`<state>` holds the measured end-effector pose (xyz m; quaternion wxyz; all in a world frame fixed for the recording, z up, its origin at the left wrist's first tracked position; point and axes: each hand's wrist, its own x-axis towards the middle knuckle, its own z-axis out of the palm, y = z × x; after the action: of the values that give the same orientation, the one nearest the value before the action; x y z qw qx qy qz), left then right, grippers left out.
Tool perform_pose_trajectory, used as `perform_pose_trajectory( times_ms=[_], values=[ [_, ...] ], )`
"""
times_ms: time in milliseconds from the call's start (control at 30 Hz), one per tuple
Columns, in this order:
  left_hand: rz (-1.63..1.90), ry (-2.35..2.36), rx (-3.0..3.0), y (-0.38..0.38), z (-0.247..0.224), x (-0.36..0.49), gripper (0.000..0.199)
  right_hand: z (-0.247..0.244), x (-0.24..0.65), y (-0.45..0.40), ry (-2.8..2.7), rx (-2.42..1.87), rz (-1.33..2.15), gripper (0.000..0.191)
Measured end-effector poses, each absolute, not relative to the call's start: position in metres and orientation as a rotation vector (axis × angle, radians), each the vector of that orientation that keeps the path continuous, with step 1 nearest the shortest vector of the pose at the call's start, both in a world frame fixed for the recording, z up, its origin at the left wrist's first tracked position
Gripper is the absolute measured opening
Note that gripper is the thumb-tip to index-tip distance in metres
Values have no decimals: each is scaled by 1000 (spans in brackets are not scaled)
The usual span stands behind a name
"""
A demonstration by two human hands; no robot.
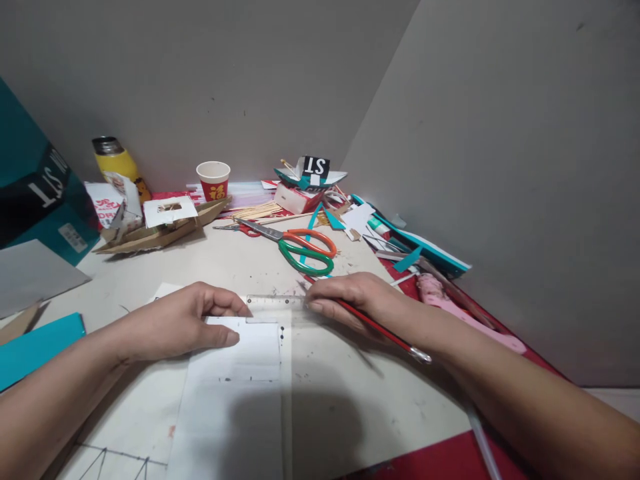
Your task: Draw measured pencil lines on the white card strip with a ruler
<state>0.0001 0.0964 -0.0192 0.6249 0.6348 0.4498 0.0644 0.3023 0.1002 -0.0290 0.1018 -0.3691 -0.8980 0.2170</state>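
Note:
My left hand [197, 320] is closed at the upper left edge of a folded white paper [233, 407], thumb lying on its face. Its index fingertip comes to the left end of a clear ruler [273, 301]. Pencil marks and lines show on the paper. In my right hand [355, 299] a red pencil [380, 327] slants, its eraser end toward me. The right fingertips also meet the right end of the ruler, though whether they grip it is hard to tell. Just beyond the ruler lie scissors [306, 252] with orange and green handles.
A cardboard boat model [203, 217], a red-and-white paper cup [214, 181] and a yellow bottle [117, 160] stand at the back left. Another small boat model [300, 183], sticks and paper scraps pile up at the back. A teal box [40, 173] is at far left.

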Motion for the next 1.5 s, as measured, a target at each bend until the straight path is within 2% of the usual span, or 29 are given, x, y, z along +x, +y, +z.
perform_pose_trajectory(
  times_ms=[800, 1200, 1500],
  values=[
    [105, 1023, 1393, 96, -18, -1, 42, -36, 302, 100, -2604, -1079, 629, 36],
    [162, 1087, 1399, 96, -24, 3, 57, -35, 298, 99, -2585, -1096, 736, 38],
    [157, 1092, 1421, 94, -23, 4, 51, -35, 297, 99, -2594, -1131, 727, 36]
  ],
)
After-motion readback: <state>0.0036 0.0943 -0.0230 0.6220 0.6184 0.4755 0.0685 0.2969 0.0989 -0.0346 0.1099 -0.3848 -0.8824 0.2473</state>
